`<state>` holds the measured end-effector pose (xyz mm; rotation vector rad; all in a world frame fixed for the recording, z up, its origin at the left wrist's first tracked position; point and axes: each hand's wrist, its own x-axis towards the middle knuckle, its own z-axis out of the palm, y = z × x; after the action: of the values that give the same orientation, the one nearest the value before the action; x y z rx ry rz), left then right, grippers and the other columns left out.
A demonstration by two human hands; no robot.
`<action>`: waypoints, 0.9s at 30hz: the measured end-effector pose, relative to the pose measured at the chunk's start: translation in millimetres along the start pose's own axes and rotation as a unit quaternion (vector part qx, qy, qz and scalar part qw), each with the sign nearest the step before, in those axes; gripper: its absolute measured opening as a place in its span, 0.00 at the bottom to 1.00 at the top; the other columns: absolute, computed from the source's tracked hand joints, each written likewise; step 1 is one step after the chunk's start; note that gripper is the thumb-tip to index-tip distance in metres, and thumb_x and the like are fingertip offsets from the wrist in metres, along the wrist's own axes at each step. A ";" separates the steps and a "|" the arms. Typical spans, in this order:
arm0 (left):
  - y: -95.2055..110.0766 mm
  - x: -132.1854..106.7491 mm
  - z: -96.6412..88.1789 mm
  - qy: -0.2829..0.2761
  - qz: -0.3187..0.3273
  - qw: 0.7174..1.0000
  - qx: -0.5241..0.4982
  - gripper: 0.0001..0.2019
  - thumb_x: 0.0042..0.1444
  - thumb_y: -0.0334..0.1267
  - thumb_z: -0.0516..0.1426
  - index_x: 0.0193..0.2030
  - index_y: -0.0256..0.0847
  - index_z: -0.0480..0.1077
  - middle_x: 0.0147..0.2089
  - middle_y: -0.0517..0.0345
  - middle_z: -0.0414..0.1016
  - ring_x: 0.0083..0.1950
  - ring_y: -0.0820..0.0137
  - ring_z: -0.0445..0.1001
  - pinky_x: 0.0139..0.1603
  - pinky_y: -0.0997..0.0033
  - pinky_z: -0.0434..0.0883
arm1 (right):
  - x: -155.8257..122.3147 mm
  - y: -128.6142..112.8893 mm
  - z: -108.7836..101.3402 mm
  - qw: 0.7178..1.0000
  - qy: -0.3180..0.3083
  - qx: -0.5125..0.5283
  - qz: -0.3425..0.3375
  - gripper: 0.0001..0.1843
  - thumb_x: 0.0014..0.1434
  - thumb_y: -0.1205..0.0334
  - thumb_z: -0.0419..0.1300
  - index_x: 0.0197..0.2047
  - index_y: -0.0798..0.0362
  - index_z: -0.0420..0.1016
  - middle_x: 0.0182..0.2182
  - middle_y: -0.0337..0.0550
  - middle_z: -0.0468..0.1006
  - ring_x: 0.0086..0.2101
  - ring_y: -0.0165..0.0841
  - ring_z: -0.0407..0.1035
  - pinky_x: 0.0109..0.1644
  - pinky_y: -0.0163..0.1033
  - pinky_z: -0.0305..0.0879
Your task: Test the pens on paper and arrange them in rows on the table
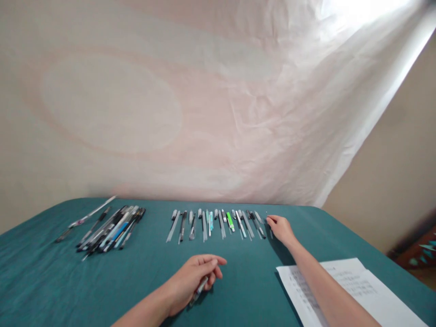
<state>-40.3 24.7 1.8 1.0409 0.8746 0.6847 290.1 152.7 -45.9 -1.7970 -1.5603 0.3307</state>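
Note:
Near the front middle of the table, my left hand (pixel 200 274) is closed around a pen (pixel 198 292) whose pale, see-through barrel sticks out below the fingers. Farther off, my right hand (pixel 279 227) rests at the right end of a row of pens, its thumb and fingers pinched together. Whatever lies between those fingertips is too small to make out. Pens and loose caps make up the row, among them a clear pen (pixel 248 225), a black pen (pixel 182 227) and a bright green cap (pixel 230 222). The dark-ended pen (pixel 258 225) lies nearest my right hand.
On the left lies a heap of pens (pixel 116 229), with a long white pen-like stick (pixel 91 212) beyond it. Printed paper sheets (pixel 354 281) lie under my right forearm. A dark green cloth (pixel 248 281) covers the table, and a pale curtain (pixel 204 113) hangs behind.

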 end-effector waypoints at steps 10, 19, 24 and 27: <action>3.6 -2.5 2.8 0.000 0.000 1.000 0.007 0.17 0.48 0.46 0.54 0.39 0.35 0.69 0.27 0.61 0.66 0.21 0.82 0.58 0.22 0.79 0.56 | -2.4 1.8 8.5 0.998 -0.009 -0.049 -0.030 0.14 0.49 0.59 0.53 0.37 0.54 0.75 0.35 0.45 0.77 0.34 0.35 0.70 0.40 0.36 0.62; 4.3 -3.6 0.9 -0.001 0.051 0.985 -0.164 0.12 0.51 0.42 0.54 0.39 0.38 0.64 0.37 0.53 0.73 0.39 0.71 0.72 0.44 0.71 0.64 | -15.7 -48.2 -6.9 0.997 -0.032 -0.017 -0.066 0.14 0.51 0.60 0.51 0.36 0.56 0.74 0.32 0.45 0.77 0.30 0.32 0.69 0.36 0.33 0.61; 9.3 -1.9 -1.0 0.043 0.119 0.972 -0.196 0.10 0.53 0.41 0.53 0.39 0.39 0.62 0.45 0.51 0.72 0.51 0.69 0.66 0.55 0.67 0.56 | -69.7 -126.8 -8.3 0.948 -0.258 0.124 -0.135 0.15 0.53 0.54 0.51 0.29 0.57 0.73 0.23 0.39 0.73 0.20 0.25 0.63 0.22 0.29 0.56; 9.0 -1.5 -1.8 0.042 0.146 0.973 -0.173 0.09 0.53 0.42 0.52 0.38 0.39 0.62 0.46 0.51 0.71 0.50 0.68 0.67 0.54 0.65 0.58 | -109.3 -163.6 -3.0 0.900 -0.370 0.183 -0.138 0.16 0.53 0.54 0.52 0.30 0.57 0.73 0.21 0.37 0.71 0.19 0.24 0.61 0.21 0.27 0.54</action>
<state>-43.2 27.4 10.2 0.8361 0.6480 1.0948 143.3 50.1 35.8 -1.1737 -2.0503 1.1861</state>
